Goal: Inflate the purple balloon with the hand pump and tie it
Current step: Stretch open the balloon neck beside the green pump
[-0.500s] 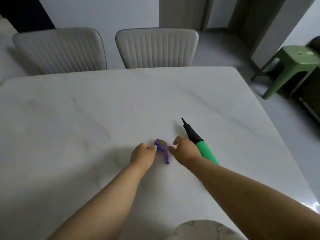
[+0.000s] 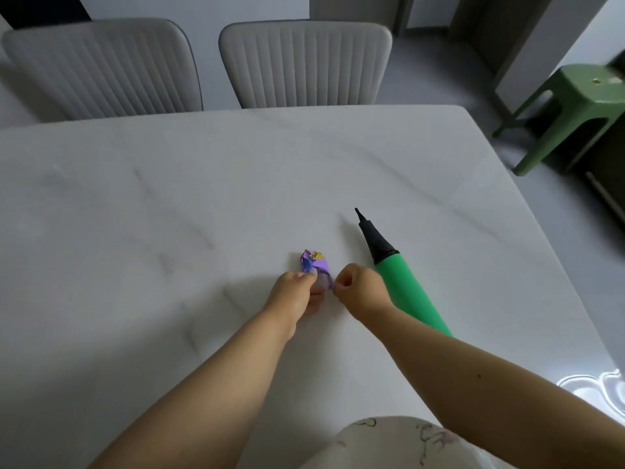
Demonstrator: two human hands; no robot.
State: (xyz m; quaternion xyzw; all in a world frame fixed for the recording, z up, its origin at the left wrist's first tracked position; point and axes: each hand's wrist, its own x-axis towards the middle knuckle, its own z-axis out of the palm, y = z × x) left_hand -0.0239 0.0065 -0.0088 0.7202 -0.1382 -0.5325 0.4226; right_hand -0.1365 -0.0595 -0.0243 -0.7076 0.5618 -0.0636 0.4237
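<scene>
The purple balloon (image 2: 315, 263) is limp and uninflated, with yellow and blue print, and hangs just above the white marble table (image 2: 169, 204). My left hand (image 2: 293, 292) pinches one side of its neck and my right hand (image 2: 360, 288) pinches the other, stretching the neck open between them. The hand pump (image 2: 402, 286) lies flat on the table just right of my right hand, with a green barrel and a black nozzle pointing away from me. My right forearm covers the pump's near end.
Two grey ribbed chairs (image 2: 111, 69) (image 2: 304, 62) stand at the table's far edge. A green plastic stool (image 2: 575, 106) is on the floor at the right. The table's right edge runs diagonally near the pump.
Both hands have drawn back slightly toward me with the balloon, lifting its neck and pulling it apart. The pump has not moved.
</scene>
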